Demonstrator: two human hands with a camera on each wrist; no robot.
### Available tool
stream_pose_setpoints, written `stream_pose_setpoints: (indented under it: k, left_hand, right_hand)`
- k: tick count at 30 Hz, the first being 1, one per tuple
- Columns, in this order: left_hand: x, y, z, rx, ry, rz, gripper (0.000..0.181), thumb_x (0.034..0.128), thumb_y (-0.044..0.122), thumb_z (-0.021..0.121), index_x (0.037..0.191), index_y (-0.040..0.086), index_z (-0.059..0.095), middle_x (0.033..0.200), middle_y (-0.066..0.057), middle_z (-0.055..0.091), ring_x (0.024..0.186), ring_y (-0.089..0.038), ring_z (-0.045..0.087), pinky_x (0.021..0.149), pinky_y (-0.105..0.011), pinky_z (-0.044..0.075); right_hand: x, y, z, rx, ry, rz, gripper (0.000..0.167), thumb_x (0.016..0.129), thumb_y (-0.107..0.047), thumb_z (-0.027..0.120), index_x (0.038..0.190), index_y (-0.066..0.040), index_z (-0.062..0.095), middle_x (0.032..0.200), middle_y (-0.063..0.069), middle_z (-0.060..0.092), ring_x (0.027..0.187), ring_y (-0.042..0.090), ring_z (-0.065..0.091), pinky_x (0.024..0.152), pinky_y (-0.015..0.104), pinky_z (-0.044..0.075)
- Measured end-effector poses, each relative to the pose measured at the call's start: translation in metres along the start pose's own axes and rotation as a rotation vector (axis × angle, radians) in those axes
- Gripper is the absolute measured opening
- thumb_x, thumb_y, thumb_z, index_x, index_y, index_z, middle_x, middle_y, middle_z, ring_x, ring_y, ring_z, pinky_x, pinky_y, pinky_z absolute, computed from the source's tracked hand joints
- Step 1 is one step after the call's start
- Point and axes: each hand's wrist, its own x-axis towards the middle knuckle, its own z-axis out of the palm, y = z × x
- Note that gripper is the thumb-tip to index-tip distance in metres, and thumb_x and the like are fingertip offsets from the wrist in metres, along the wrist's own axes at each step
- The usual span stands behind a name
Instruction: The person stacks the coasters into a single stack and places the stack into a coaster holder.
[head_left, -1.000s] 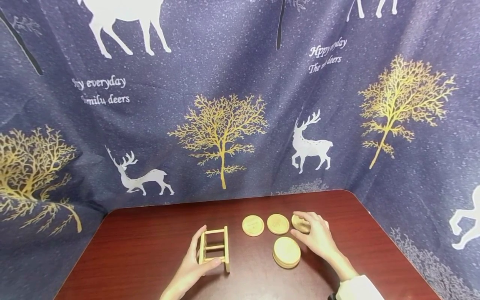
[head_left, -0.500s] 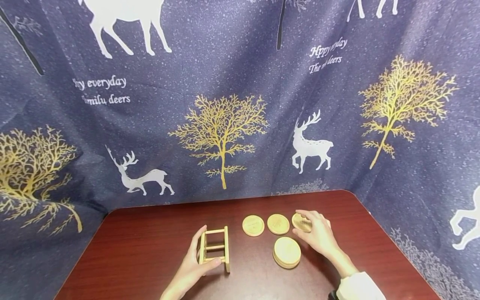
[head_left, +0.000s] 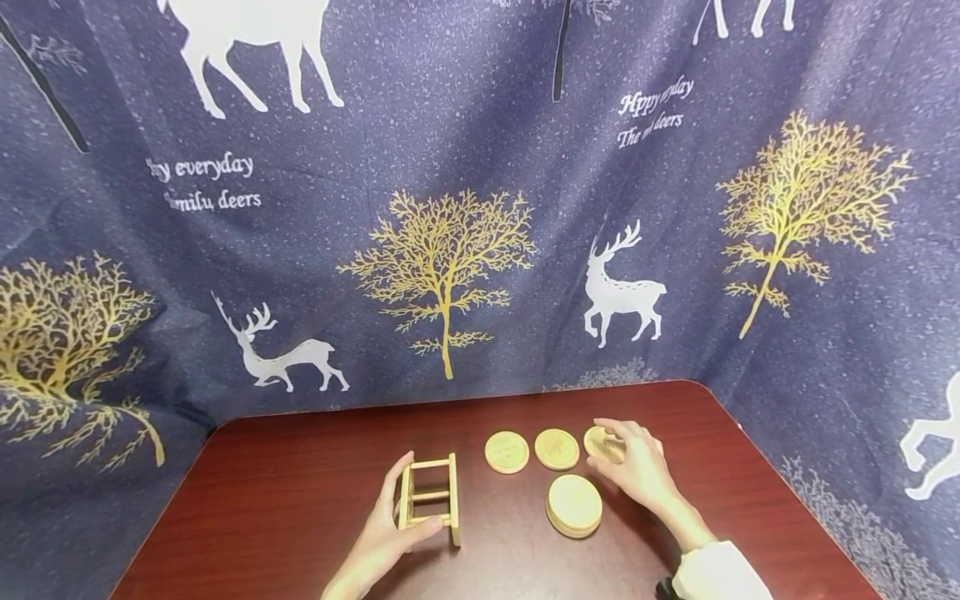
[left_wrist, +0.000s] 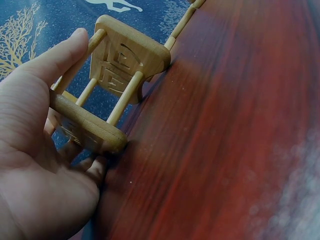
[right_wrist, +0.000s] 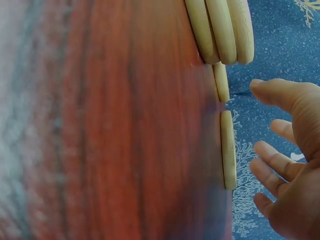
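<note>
One navy, white-flecked cloth (head_left: 525, 150), printed with gold branching trees and white deer, hangs in soft folds behind my glossy red-brown wood-grain table (head_left: 292, 475). At the left, my left hand (head_left: 382, 533) grips a small pale-wood rack (head_left: 431, 495), my thumb across its near end. Two thick, round-cornered panels, the farther one (left_wrist: 130, 47) deeply carved with an angular character, are joined by smooth round dowels. Right of the rack lies a flat, pale-wood round disc (head_left: 507, 452) with faint marks, and just beside it a matching middle disc (head_left: 557, 449). Nearer me sits a pale-wood stack of three discs (head_left: 574, 505), their edges thick and rounded. Next comes a right-hand disc (head_left: 598, 450), partly covered by my right hand (head_left: 641, 471), which hovers with nothing held, fingers bent loosely and spread, thumb well apart. My white fabric sleeve (head_left: 720, 573) ends the row.
</note>
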Motion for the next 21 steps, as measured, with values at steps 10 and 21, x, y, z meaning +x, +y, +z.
stream_pose_setpoints:
  k: [10,21]
  left_hand:
    - [-0.0008,0.002,0.002,0.032,0.027,0.024,0.111,0.0877,0.005,0.092,0.175,0.024,0.026,0.169,-0.024,0.038,0.137,-0.039,0.059,0.089,-0.034,0.063]
    - [-0.0006,0.0017,0.0014,0.035,0.031,0.025,0.111,0.0867,0.004,0.093,0.175,0.024,0.027,0.168,-0.026,0.04,0.134,-0.038,0.061,0.09,-0.034,0.062]
  right_hand:
    - [0.0015,0.0042,0.0001,-0.008,-0.004,0.016,0.065,0.078,-0.021,0.101,0.137,-0.008,0.075,0.12,0.018,0.074,0.116,0.045,0.065,0.102,0.068,0.041]
    - [0.0043,0.0054,-0.0017,-0.029,-0.018,0.033,0.067,0.078,-0.021,0.101,0.138,-0.008,0.074,0.123,0.02,0.074,0.118,0.047,0.064,0.102,0.069,0.042]
